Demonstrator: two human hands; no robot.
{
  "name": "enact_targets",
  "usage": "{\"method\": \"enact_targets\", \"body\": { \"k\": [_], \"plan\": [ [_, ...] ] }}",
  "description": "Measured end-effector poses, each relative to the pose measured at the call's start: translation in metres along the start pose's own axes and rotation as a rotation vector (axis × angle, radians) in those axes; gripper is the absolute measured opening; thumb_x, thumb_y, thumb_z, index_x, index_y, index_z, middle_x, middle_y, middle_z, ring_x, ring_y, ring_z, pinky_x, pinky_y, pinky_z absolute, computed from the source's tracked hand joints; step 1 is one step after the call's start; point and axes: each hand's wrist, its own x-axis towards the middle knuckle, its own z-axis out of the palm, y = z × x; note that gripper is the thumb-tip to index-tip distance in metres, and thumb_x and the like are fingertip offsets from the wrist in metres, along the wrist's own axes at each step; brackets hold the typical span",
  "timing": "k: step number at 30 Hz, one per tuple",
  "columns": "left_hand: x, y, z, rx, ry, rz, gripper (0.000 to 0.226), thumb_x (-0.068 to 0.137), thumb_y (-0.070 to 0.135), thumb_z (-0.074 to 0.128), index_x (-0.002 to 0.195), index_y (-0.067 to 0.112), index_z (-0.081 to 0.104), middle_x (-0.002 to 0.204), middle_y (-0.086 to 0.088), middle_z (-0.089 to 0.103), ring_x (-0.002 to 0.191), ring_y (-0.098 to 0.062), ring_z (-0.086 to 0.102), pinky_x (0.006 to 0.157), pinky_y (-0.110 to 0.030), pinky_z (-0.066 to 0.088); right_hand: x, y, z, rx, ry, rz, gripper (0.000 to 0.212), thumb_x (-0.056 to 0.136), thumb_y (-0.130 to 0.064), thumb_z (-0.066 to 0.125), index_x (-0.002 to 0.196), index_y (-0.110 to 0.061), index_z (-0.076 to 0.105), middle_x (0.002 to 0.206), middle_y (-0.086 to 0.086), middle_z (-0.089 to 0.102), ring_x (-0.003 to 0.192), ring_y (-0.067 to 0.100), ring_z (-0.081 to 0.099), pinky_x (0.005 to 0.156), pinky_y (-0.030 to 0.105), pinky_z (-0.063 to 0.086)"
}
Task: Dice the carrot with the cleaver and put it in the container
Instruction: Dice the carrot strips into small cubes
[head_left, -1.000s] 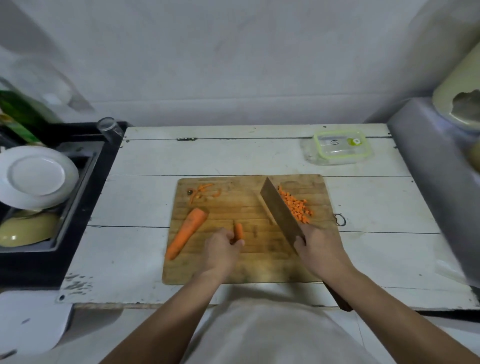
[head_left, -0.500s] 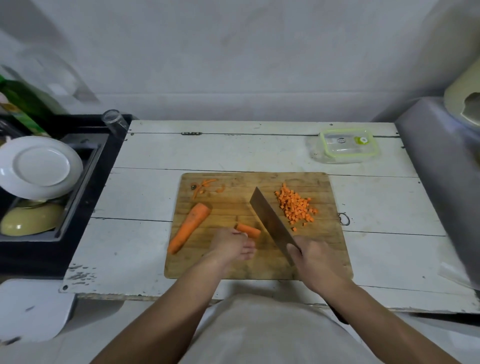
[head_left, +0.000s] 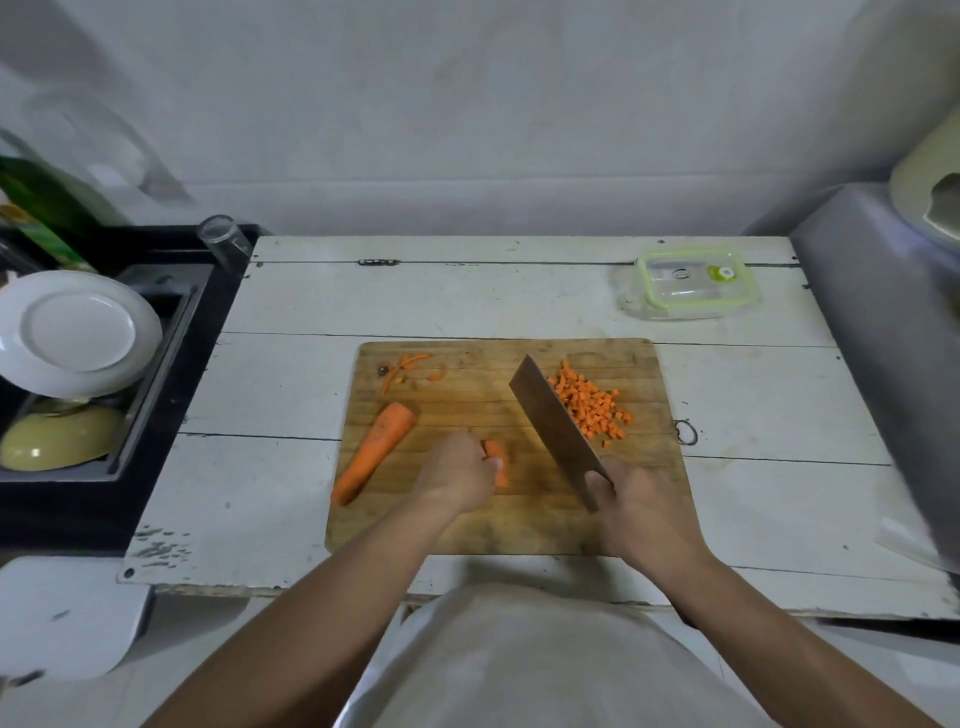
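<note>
**Hands on the board: 1 short carrot piece held, cleaver up beside the dice**

Left hand (head_left: 457, 475) sits w/ fingers curled over 1 short carrot piece (head_left: 497, 460), pinning it to the wooden cutting board (head_left: 467, 525); only the piece's right end shows past the knuckles. Right hand (head_left: 641, 506) is wrapped round the cleaver (head_left: 556, 428) at the heel of the blade, handle hidden in the fist. Blade slants up and left, tip toward the far side, its flat face showing.

Just right of the blade: 1 heap of carrot dice (head_left: 592, 408), too many cubes to count. Left of the held piece, apart from it: 1 large carrot section (head_left: 374, 452), lying diagonal, cut end far. Far-left corner of board: a few peel scraps (head_left: 402, 366).

Beyond the board, far right on the white plank table (head_left: 415, 301): 1 clear container (head_left: 693, 283), green-rimmed lid on it. Off to the left, a black rack w/ 1 white plate (head_left: 78, 330), 1 yellowish bowl (head_left: 57, 436), 1 glass (head_left: 223, 241).
</note>
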Motion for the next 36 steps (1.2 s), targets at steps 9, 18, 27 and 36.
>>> {"method": "enact_targets", "body": {
  "k": [9,18,27,36],
  "plan": [
    [-0.013,-0.033,-0.021,-0.379,0.012,-0.221,0.023,0.100,0.022,0.065,0.112,0.003,0.062,0.086,-0.014,0.076,0.070,-0.026,0.075,0.064,-0.036,0.064,-0.005,0.003,0.000,0.009,-0.057,0.018,0.026,0.104,-0.034,0.044,0.082,-0.024,0.052,0.072,-0.001,0.062,0.068,0.022,0.061,0.057,0.034,0.044],
    [-0.017,-0.005,0.011,-0.732,0.042,-0.268,0.007,0.097,0.004,0.066,0.103,0.003,0.063,0.090,-0.017,0.073,0.080,-0.024,0.075,0.068,-0.030,0.064,-0.003,-0.015,0.012,0.046,-0.159,-0.030,0.025,0.104,-0.036,0.041,0.092,-0.024,0.060,0.071,-0.001,0.065,0.063,0.018,0.067,0.064,0.040,0.058],
    [-0.008,-0.019,-0.003,0.187,0.229,0.380,0.019,0.099,0.028,0.066,0.117,0.027,0.071,0.118,0.011,0.055,0.108,-0.011,0.058,0.097,-0.032,0.050,0.003,0.004,0.006,0.130,-0.087,0.096,0.027,0.103,-0.033,0.044,0.080,-0.023,0.055,0.070,0.005,0.064,0.063,0.026,0.065,0.061,0.040,0.055],
    [0.006,0.021,-0.010,0.545,-0.003,0.268,0.029,0.105,0.034,0.051,0.085,0.019,0.066,0.088,-0.001,0.065,0.079,-0.018,0.061,0.067,-0.035,0.049,-0.001,0.018,-0.005,0.134,-0.030,0.089,0.022,0.103,-0.030,0.045,0.085,-0.021,0.055,0.080,0.004,0.067,0.072,0.025,0.066,0.067,0.036,0.053]
  ]
}}
